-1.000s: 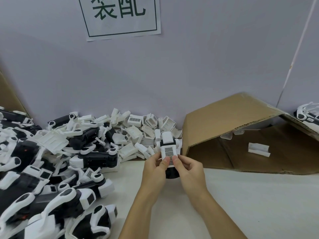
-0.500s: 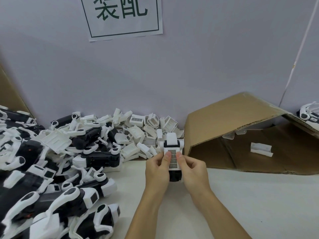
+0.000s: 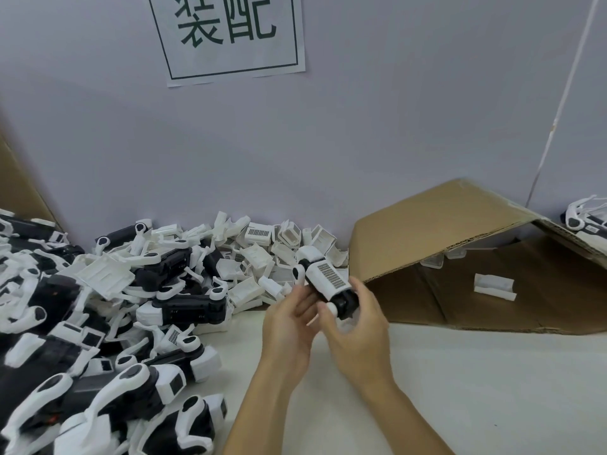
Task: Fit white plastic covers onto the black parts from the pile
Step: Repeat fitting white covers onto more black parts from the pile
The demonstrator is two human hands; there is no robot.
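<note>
I hold one black part (image 3: 345, 303) above the white table, tilted with its far end up and to the left. A white cover (image 3: 326, 279) with a dotted grille sits on its upper face. My right hand (image 3: 356, 330) grips the near, black end of the part. My left hand (image 3: 290, 320) is beside it on the left with fingers spread, barely touching. A pile of black parts (image 3: 184, 310) with white arms fills the left. Loose white covers (image 3: 256, 257) are heaped against the wall behind the hands.
An open cardboard box (image 3: 460, 224) lies on its side at the right, with one white cover (image 3: 494, 285) inside. More parts (image 3: 588, 218) lie at the far right edge. A paper sign (image 3: 230, 34) hangs on the wall. The table (image 3: 492, 389) is white.
The part was upright between both thumbs pressing on the cover; now it is tilted left, carried by the right hand, and the left hand has loosened its grip.
</note>
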